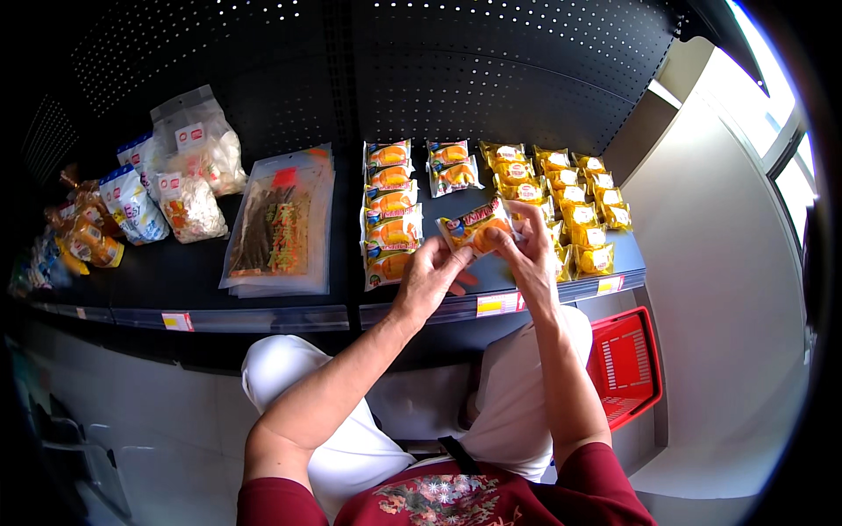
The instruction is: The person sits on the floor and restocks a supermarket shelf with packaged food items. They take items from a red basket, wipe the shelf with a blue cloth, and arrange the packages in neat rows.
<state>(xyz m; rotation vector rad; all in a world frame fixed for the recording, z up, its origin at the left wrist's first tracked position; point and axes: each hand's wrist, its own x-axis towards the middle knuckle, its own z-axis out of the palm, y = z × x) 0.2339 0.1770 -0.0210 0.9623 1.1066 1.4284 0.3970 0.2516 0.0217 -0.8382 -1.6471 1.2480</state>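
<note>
A small wrapped bread snack (476, 227) with an orange, white and blue wrapper is held between both hands above the shelf's front part. My left hand (431, 273) grips its lower left side, thumb on the wrapper. My right hand (531, 248) closes on its right side, the thumb pressing the front. Just left of it runs a column of matching wrapped snacks (392, 233), lined up front to back. Behind the held one lies a shorter row of the same snacks (453, 168). Several rows of yellow-wrapped snacks (578, 210) lie to the right, partly hidden by my right hand.
Flat clear packs of dark dried food (279, 221) lie left of centre on the black shelf (351, 298). Further left stand bags of puffy snacks (189, 206) and a blue-white bag (133, 206). A red basket (651, 359) sits on the floor at right. A perforated panel (491, 96) rises behind.
</note>
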